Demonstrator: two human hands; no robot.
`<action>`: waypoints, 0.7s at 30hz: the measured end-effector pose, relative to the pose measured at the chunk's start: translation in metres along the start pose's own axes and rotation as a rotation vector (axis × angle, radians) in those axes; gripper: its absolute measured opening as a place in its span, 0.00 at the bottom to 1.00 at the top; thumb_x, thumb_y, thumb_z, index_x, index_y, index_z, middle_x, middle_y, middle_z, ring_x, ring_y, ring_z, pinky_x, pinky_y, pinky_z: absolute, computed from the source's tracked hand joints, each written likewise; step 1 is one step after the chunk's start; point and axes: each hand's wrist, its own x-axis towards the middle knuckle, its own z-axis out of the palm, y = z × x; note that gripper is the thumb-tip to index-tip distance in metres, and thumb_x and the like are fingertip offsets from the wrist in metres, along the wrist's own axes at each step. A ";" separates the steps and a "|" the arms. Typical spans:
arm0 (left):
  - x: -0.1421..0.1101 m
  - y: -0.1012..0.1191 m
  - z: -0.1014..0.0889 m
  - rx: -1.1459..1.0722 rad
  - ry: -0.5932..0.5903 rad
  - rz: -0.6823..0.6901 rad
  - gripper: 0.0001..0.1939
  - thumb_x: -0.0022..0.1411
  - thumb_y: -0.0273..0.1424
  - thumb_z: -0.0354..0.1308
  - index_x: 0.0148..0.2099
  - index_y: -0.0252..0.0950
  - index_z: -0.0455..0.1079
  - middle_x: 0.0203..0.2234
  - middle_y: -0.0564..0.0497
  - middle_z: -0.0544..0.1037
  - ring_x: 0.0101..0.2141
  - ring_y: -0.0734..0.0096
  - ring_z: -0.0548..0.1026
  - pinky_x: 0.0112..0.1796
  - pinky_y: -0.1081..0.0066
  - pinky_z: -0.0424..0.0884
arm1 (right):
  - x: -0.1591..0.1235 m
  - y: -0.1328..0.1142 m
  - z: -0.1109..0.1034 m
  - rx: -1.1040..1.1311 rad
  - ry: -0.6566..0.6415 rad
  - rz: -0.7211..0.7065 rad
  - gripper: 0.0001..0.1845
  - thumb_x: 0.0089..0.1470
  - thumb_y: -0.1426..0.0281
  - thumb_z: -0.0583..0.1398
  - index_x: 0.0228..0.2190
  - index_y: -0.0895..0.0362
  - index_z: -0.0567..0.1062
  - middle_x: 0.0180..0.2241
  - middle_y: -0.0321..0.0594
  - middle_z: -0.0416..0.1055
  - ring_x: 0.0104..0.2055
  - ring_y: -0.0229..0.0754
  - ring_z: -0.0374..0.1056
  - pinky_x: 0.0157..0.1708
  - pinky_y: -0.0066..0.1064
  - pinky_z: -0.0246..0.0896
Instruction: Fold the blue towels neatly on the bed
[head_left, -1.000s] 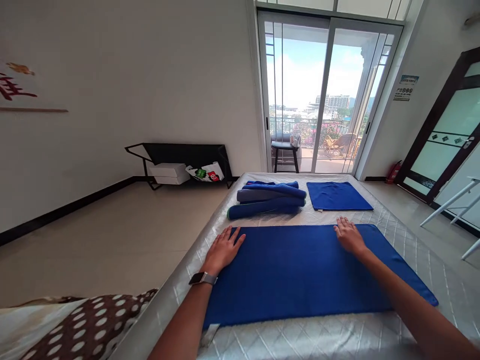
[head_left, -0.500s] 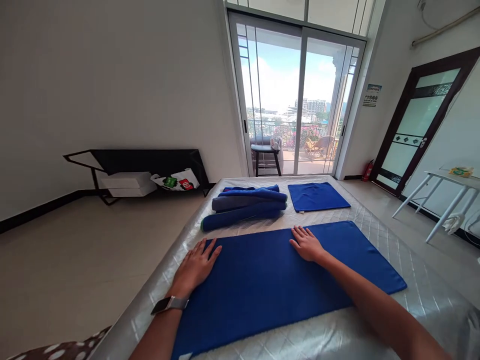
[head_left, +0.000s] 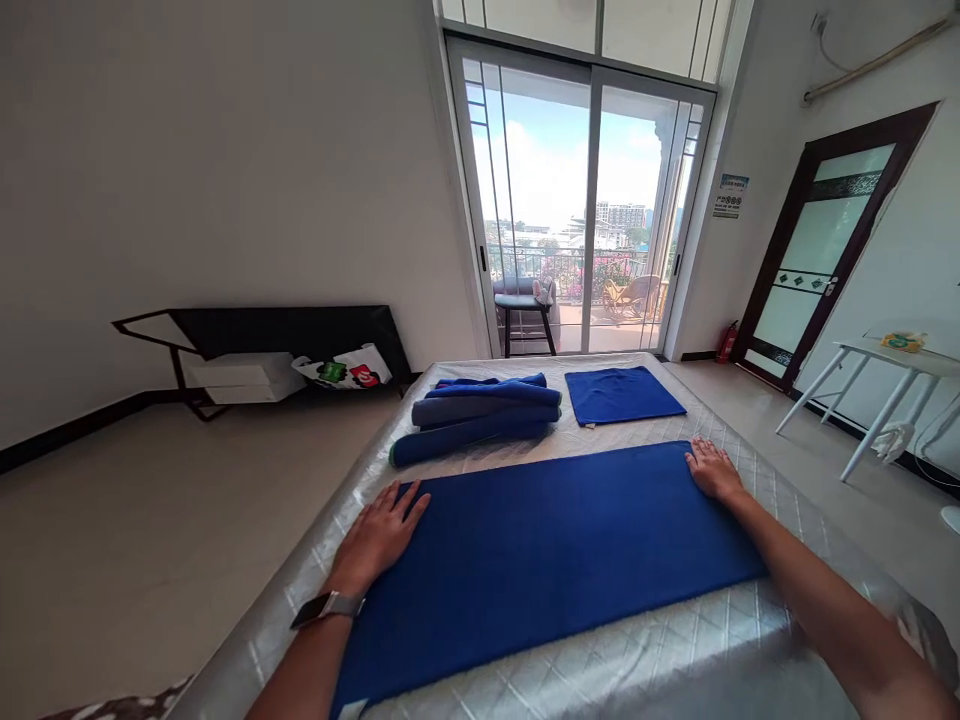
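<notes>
A blue towel [head_left: 547, 545] lies spread flat across the mattress [head_left: 600, 668], with a small white tag at its near left corner. On its far left corner rests my left hand [head_left: 381, 532], palm down with the fingers apart; a watch is on that wrist. My right hand [head_left: 714, 470] lies flat on the towel's far right corner, fingers stretched out. Neither hand grips anything. Beyond the spread towel is a pile of rolled or folded blue towels [head_left: 487, 412]. To the right of the pile lies a smaller folded blue towel [head_left: 624, 395].
A black rack [head_left: 289, 330] with white boxes [head_left: 244, 378] and a printed bag [head_left: 345, 368] stands by the left wall. Sliding glass doors [head_left: 592, 200] are behind the bed. On the right are a white table [head_left: 900, 355], a dark-framed door [head_left: 832, 250] and a fire extinguisher [head_left: 726, 342].
My right hand has slid right along the towel's far edge, from near its middle to the far right corner. My left hand stays at the left corner. The view has shifted slightly.
</notes>
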 end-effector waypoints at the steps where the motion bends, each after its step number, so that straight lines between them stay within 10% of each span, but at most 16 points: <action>1: 0.000 0.002 -0.003 -0.007 0.003 -0.008 0.29 0.71 0.35 0.36 0.69 0.35 0.61 0.65 0.43 0.66 0.67 0.54 0.59 0.63 0.54 0.59 | -0.004 -0.004 -0.001 -0.011 0.041 -0.011 0.33 0.67 0.64 0.39 0.68 0.66 0.56 0.71 0.48 0.49 0.73 0.48 0.40 0.70 0.46 0.35; 10: 0.001 0.009 -0.009 -0.012 -0.020 -0.058 0.30 0.72 0.38 0.36 0.70 0.32 0.58 0.68 0.40 0.60 0.67 0.55 0.58 0.63 0.56 0.57 | -0.077 -0.018 0.032 0.008 0.064 -0.374 0.34 0.69 0.57 0.40 0.69 0.58 0.56 0.70 0.47 0.52 0.72 0.48 0.46 0.68 0.47 0.46; 21: 0.000 0.007 -0.006 -0.035 0.009 -0.053 0.30 0.68 0.34 0.39 0.67 0.36 0.64 0.65 0.44 0.67 0.66 0.58 0.60 0.63 0.59 0.59 | -0.089 0.050 0.020 0.005 0.015 -0.174 0.33 0.67 0.62 0.41 0.68 0.63 0.57 0.70 0.48 0.52 0.72 0.48 0.45 0.69 0.47 0.45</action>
